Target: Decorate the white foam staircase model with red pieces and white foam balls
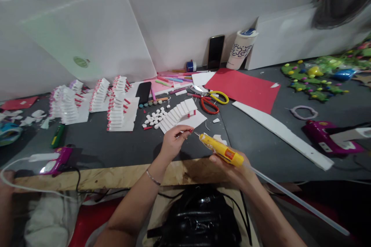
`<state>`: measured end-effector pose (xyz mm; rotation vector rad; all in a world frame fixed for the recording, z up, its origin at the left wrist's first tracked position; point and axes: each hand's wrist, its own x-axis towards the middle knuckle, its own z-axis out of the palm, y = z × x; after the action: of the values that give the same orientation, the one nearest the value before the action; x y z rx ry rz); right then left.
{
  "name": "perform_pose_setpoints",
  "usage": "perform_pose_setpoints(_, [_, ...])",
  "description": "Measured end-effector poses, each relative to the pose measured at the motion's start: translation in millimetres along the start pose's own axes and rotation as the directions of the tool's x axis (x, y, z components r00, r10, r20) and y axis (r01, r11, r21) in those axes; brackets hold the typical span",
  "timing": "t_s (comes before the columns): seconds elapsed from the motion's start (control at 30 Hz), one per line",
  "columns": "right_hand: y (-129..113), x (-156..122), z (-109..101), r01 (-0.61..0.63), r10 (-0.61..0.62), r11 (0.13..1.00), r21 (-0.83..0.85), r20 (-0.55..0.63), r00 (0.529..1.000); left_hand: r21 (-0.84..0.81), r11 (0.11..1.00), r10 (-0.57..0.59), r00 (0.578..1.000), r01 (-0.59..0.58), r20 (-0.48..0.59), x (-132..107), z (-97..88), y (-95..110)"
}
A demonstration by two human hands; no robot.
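Observation:
My left hand (pixel 174 142) pinches a small red stick (pixel 189 130) between thumb and fingertips, just in front of a white foam staircase (pixel 176 114) lying on the dark grey table (pixel 121 146). My right hand (pixel 228 166) grips a yellow hot glue gun (pixel 222 150), with a long clear glue stick (pixel 298 200) trailing toward the lower right. The gun's metal nozzle (pixel 199 135) points left, close to the red stick but apart from it.
Several finished foam staircases (pixel 117 110) stand at the left, beside scattered white foam pieces (pixel 153 117). Scissors (pixel 209 105), a red sheet (pixel 242 88) and a magenta glue gun (pixel 330 137) lie to the right. A second person's hand (pixel 5 185) shows at the lower left.

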<state>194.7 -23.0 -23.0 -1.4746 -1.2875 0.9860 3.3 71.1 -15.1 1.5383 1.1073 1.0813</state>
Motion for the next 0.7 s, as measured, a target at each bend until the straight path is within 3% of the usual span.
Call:
perform_pose_setpoints(0.17, [-11.1,-2.8,-8.6,0.029,-0.027,0.998,0.049,-0.045,0.999,-0.054,0.999,0.0,0.996,-0.005,-0.092,4.4,-1.4,0.1])
perform_pose_setpoints(0.27, [-15.5,-3.0,-13.3,0.031,-0.031,0.998,0.046,-0.009,0.999,-0.109,0.991,-0.092,0.989,0.079,-0.117,5.8,-1.8,-2.3])
perform_pose_setpoints(0.47, [-17.7,-4.6,-5.0,0.012,-0.005,0.995,0.104,-0.067,0.998,-0.324,0.922,-0.262,0.958,0.211,-0.122,7.8,-0.7,-3.2])
perform_pose_setpoints(0.57, [-14.3,-4.6,-0.4,0.02,-0.02,0.995,0.099,-0.001,1.0,-0.457,0.858,-0.296,0.952,0.233,-0.071,9.1,-0.3,-0.5])
perform_pose_setpoints(0.7, [-15.8,-4.3,2.1,0.06,-0.062,0.997,0.043,0.035,0.997,-0.623,0.709,-0.383,0.922,0.33,0.053,9.5,-1.2,4.3])
